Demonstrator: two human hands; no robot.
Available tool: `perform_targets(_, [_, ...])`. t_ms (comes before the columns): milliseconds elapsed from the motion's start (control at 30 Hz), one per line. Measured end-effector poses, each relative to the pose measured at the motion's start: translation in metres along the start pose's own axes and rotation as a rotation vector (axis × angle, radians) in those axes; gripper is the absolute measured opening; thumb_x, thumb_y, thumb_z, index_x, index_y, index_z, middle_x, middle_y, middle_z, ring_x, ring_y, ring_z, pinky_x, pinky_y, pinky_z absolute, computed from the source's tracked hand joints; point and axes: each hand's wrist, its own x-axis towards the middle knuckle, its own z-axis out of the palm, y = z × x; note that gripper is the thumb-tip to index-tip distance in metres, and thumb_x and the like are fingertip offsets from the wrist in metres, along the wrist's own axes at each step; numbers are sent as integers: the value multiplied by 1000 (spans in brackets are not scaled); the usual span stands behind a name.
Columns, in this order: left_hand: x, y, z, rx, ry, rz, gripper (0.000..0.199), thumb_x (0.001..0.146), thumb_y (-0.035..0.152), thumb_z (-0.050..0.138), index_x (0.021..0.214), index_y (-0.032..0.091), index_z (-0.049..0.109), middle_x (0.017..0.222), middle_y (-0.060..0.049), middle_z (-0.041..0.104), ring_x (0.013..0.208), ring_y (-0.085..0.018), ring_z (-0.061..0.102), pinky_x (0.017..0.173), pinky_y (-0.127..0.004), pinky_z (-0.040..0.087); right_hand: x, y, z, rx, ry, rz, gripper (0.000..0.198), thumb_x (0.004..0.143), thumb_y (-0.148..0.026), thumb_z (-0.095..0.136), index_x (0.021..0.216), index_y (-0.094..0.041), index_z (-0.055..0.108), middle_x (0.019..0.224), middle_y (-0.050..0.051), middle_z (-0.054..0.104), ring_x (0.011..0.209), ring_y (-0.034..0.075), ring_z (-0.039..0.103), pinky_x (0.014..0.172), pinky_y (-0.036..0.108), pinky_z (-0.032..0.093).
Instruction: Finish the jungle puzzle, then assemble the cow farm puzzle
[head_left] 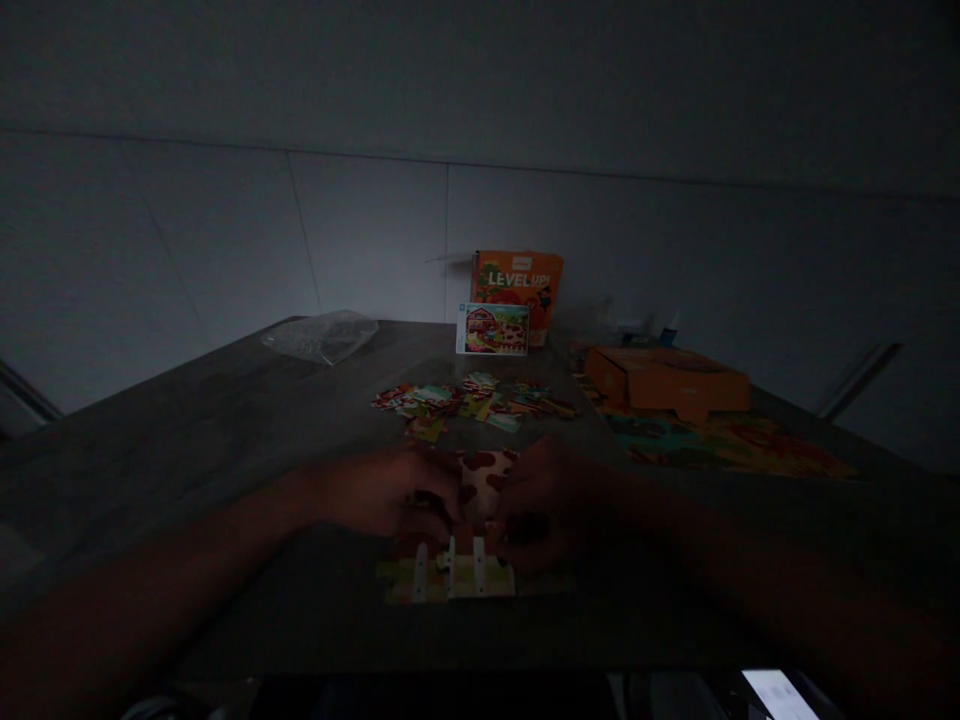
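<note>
A partly joined jigsaw puzzle [480, 578] lies on the table close to me, with white fence posts along its near edge and a cow-spotted part behind them. My left hand [405, 490] is at the puzzle's left side, fingers curled down with the tips on a puzzle piece. From the right, my right hand [536, 505] bends its fingers onto the cow-spotted puzzle piece [484, 475]. Dim light hides the fingertips in part. Just beyond the hands are small heaps of loose puzzle pieces [427, 398].
A picture card [493, 330] leans against an upright orange box [517, 275] at the back. Clear plastic packaging [322, 335] lies back left. On the right, an orange box lid [667, 380] rests on a colourful sheet [720, 440]. A lit phone [780, 693] is at bottom right.
</note>
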Motion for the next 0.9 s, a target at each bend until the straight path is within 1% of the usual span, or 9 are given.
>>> perform_targets(133, [1, 3, 0, -16, -16, 4, 7, 89, 14, 67, 85, 18, 71, 85, -6, 71, 80, -16, 65, 72, -25, 49, 4, -7, -6, 11, -66, -9, 14, 87, -31, 61, 79, -20, 66, 64, -2, 62, 56, 11, 51, 55, 25, 32])
perform_targets(200, [1, 5, 0, -21, -19, 4, 6, 88, 14, 67, 85, 18, 71, 85, -6, 71, 80, -16, 65, 73, -26, 49, 5, -9, -7, 5, -86, 2, 16, 88, -31, 60, 78, -20, 64, 63, -2, 61, 56, 11, 49, 55, 26, 32])
perform_targets(267, [1, 7, -1, -27, -34, -13, 7, 87, 13, 67, 90, 18, 70, 88, -6, 71, 82, -17, 65, 75, -27, 49, 4, -9, -7, -3, -103, 7, 19, 88, -31, 58, 74, -19, 62, 62, -1, 60, 56, 12, 49, 55, 27, 31])
perform_targets(333, [0, 9, -2, -44, -31, -54, 17, 85, 13, 68, 101, 18, 67, 93, -6, 70, 83, -17, 64, 74, -27, 50, 2, -8, -5, -15, -109, 30, 20, 88, -33, 57, 74, -19, 62, 63, -1, 61, 56, 12, 49, 56, 27, 31])
perform_targets(400, [-1, 9, -1, -54, -18, -114, 32, 82, 17, 72, 112, 18, 61, 94, -5, 68, 81, -17, 64, 71, -26, 49, 1, -6, -4, -24, -118, 50, 21, 89, -35, 57, 76, -19, 63, 65, 0, 62, 56, 12, 49, 56, 27, 31])
perform_targets(500, [-3, 8, 1, -32, -20, -164, 45, 78, 23, 78, 118, 19, 57, 92, -2, 65, 80, -17, 62, 69, -25, 48, 0, -5, -5, -28, -141, 75, 25, 90, -39, 56, 78, -19, 64, 66, 0, 63, 56, 11, 48, 57, 26, 30])
perform_targets(733, [-2, 5, 2, 3, -27, -147, 38, 79, 31, 80, 109, 20, 60, 93, -2, 64, 79, -16, 59, 68, -23, 46, 1, -6, -8, -7, -191, 138, 25, 88, -42, 61, 77, -19, 65, 64, 0, 62, 53, 11, 46, 55, 26, 30])
perform_targets(833, [0, 7, 1, -15, -27, -105, 36, 80, 32, 79, 110, 18, 62, 90, -2, 64, 76, -15, 58, 65, -23, 45, 2, -6, -9, 3, -187, 150, 26, 87, -42, 62, 77, -18, 65, 61, -1, 61, 52, 11, 45, 54, 26, 29])
perform_targets(900, [1, 8, 1, -9, -38, -66, 29, 82, 30, 77, 105, 17, 65, 88, -3, 65, 76, -15, 58, 66, -23, 46, 2, -6, -10, 19, -188, 147, 24, 87, -41, 63, 79, -18, 66, 62, -2, 61, 52, 10, 46, 55, 25, 30])
